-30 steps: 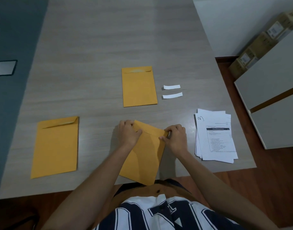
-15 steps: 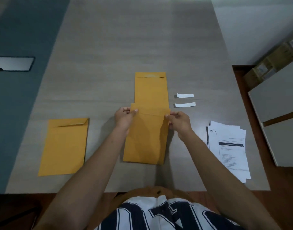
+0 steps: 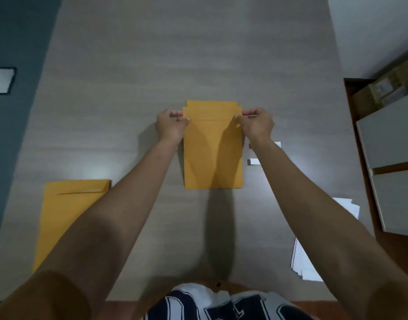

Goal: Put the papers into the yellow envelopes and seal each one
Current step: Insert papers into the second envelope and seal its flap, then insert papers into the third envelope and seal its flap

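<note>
Moved fwd: envelope (image 3: 212,153) pinched btwn left hand (image 3: 169,125), right hand (image 3: 256,125)

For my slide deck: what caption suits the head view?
Both hands lay a yellow envelope onto another envelope.

Your bare left forearm (image 3: 120,218) and bare right forearm (image 3: 314,204) run uncovered from the lower corners of the head view up to your left hand (image 3: 169,127) and right hand (image 3: 256,125), with no sleeves, watch or rings showing on them. At the bottom edge you wear a white jersey-style shirt with large dark navy block lettering (image 3: 221,306) outlined in white, the letters cut off so they cannot be read.
</note>
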`<act>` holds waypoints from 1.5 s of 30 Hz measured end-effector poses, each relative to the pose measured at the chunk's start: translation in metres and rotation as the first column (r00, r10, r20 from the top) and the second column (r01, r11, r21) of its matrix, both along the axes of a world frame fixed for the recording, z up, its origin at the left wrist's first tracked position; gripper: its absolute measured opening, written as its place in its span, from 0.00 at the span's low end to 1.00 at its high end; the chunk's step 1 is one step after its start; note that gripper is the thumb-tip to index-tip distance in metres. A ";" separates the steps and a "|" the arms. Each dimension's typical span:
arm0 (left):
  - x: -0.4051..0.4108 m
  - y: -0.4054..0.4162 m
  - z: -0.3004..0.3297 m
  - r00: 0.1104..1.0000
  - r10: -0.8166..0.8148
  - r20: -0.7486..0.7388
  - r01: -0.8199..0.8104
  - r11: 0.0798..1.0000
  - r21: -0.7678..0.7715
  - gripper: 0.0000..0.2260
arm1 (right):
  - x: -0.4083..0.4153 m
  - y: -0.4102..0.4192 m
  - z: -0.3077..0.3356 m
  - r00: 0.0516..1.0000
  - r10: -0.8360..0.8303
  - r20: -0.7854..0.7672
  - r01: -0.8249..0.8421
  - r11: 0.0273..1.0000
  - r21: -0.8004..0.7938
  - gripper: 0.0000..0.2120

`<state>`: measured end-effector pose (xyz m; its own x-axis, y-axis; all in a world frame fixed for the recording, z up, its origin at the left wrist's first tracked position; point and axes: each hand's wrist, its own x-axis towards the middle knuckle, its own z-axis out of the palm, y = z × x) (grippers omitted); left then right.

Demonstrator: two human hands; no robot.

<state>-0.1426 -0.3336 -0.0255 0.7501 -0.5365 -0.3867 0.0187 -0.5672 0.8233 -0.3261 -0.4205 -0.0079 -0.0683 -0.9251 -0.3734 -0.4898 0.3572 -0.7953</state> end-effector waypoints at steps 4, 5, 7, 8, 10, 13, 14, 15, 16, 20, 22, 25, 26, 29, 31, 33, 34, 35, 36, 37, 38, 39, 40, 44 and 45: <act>0.009 -0.030 -0.008 0.999 -0.027 0.025 0.027 0.999 0.034 0.08 | 0.013 -0.029 -0.014 0.998 0.004 -0.058 -0.004 1.000 -0.004 0.10; 0.010 -0.035 -0.008 0.999 -0.036 0.029 0.034 0.999 0.040 0.08 | 0.015 -0.033 -0.016 0.998 0.010 -0.066 -0.011 1.000 -0.009 0.10; 0.014 -0.046 -0.011 0.998 -0.051 0.037 0.048 0.997 0.060 0.07 | 0.020 -0.043 -0.021 0.995 0.020 -0.093 -0.021 1.000 -0.009 0.10; 0.016 -0.049 -0.013 0.998 -0.056 0.040 0.053 0.996 0.066 0.07 | 0.022 -0.046 -0.023 0.995 0.022 -0.098 -0.023 1.000 -0.008 0.10; 0.018 -0.054 -0.016 0.996 -0.062 0.056 0.057 0.994 0.092 0.07 | 0.024 -0.051 -0.027 0.994 0.024 -0.108 -0.025 1.000 -0.003 0.09; 0.018 -0.054 -0.022 0.991 -0.100 0.093 0.086 0.986 0.142 0.11 | 0.026 -0.051 -0.032 0.992 0.027 -0.123 -0.030 0.999 -0.019 0.10; 0.018 -0.052 -0.023 0.988 -0.113 0.101 0.096 0.983 0.157 0.13 | 0.025 -0.050 -0.033 0.992 0.025 -0.122 -0.028 0.999 -0.027 0.11; 0.017 -0.050 -0.024 0.987 -0.120 0.105 0.102 0.981 0.165 0.14 | 0.025 -0.048 -0.033 0.992 0.027 -0.126 -0.031 0.999 -0.035 0.12; 0.017 -0.047 -0.024 0.987 -0.122 0.105 0.104 0.981 0.164 0.14 | 0.024 -0.045 -0.033 0.991 0.033 -0.133 -0.038 0.999 -0.038 0.12; 0.012 -0.026 -0.020 0.986 -0.132 0.104 0.114 0.979 0.169 0.14 | 0.021 -0.024 -0.029 0.988 0.072 -0.135 -0.080 0.995 -0.054 0.12; 0.008 -0.010 -0.019 0.980 -0.153 0.126 0.129 0.976 0.178 0.15 | 0.021 -0.007 -0.027 0.984 0.112 -0.140 -0.122 0.991 -0.063 0.12; 0.002 0.020 -0.016 0.969 -0.184 0.163 0.153 0.971 0.185 0.14 | 0.023 0.026 -0.021 0.972 0.191 -0.140 -0.202 0.977 -0.070 0.12; 0.000 0.032 -0.016 0.966 -0.187 0.176 0.153 0.970 0.188 0.14 | 0.023 0.039 -0.019 0.965 0.220 -0.140 -0.233 0.970 -0.076 0.11; -0.006 0.067 -0.013 0.961 -0.185 0.207 0.144 0.970 0.198 0.13 | 0.026 0.075 -0.016 0.935 0.317 -0.162 -0.335 0.938 -0.095 0.11; -0.007 0.092 -0.012 0.954 -0.180 0.239 0.133 0.971 0.199 0.13 | 0.028 0.100 -0.014 0.913 0.372 -0.169 -0.391 0.916 -0.095 0.10; -0.006 0.117 -0.011 0.951 -0.170 0.258 0.121 0.973 0.196 0.13 | 0.032 0.122 -0.013 0.890 0.420 -0.178 -0.439 0.894 -0.088 0.10; -0.005 0.129 -0.011 0.948 -0.168 0.271 0.115 0.973 0.201 0.14 | 0.035 0.133 -0.014 0.879 0.440 -0.187 -0.460 0.884 -0.081 0.09; -0.004 0.143 -0.011 0.940 -0.175 0.293 0.114 0.970 0.213 0.14 | 0.037 0.144 -0.015 0.864 0.462 -0.201 -0.484 0.871 -0.078 0.09; -0.003 0.157 -0.010 0.926 -0.193 0.324 0.118 0.964 0.238 0.15 | 0.039 0.154 -0.017 0.847 0.486 -0.214 -0.511 0.856 -0.082 0.10; -0.002 0.171 -0.010 0.903 -0.223 0.368 0.124 0.954 0.273 0.16 | 0.041 0.164 -0.019 0.832 0.507 -0.225 -0.536 0.840 -0.089 0.10; -0.001 0.185 -0.008 0.872 -0.258 0.415 0.128 0.940 0.315 0.17 | 0.043 0.173 -0.021 0.818 0.528 -0.229 -0.558 0.825 -0.093 0.10; 0.000 0.201 -0.007 0.841 -0.285 0.459 0.119 0.926 0.357 0.18 | 0.045 0.184 -0.022 0.803 0.549 -0.233 -0.580 0.810 -0.091 0.11; 0.000 0.216 -0.007 0.820 -0.301 0.487 0.100 0.913 0.396 0.18 | 0.046 0.192 -0.024 0.790 0.566 -0.234 -0.597 0.798 -0.082 0.11; 0.007 0.268 -0.012 0.812 -0.265 0.521 -0.039 0.865 0.501 0.18 | 0.049 0.225 -0.030 0.749 0.620 -0.232 -0.649 0.757 -0.072 0.10; 0.009 0.280 -0.014 0.812 -0.248 0.529 -0.072 0.856 0.512 0.18 | 0.049 0.232 -0.031 0.738 0.631 -0.238 -0.660 0.748 -0.063 0.10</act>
<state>-0.1333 -0.0536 -0.0396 0.8718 -0.4694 -0.1399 -0.4207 -0.8639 0.2767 -0.2773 -0.1885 -0.0390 0.5088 -0.8114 -0.2876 -0.7077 -0.2039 -0.6765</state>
